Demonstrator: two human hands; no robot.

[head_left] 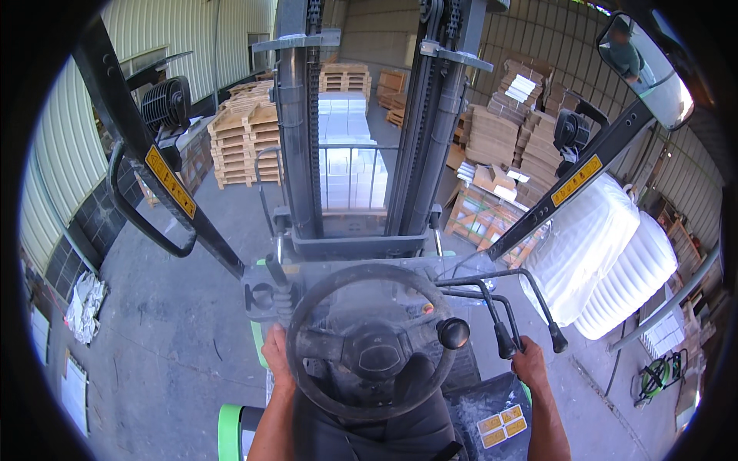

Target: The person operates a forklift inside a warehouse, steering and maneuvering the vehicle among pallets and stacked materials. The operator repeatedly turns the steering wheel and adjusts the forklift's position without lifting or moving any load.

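Note:
I sit at a forklift's black steering wheel point(375, 270), which is dusty and has a round spinner knob point(453, 333) at its right. My right hand point(529, 363) is closed around the end of a black control lever point(505, 305), among similar bent levers. Another lever's knob point(558, 338) stands free to its right. My left hand point(277, 358) is at the wheel's left rim, below an upright lever with a ribbed boot point(283, 300). The rim covers part of that hand, so its grip is unclear.
Beyond the mast point(300, 146), stacked white packages point(350, 180) stand in front. Wooden pallets point(244, 134) are piled left of them. Flattened cardboard point(496, 142) and large white wrapped bundles point(592, 253) stand right. Crumpled sheeting point(86, 307) lies on the left floor.

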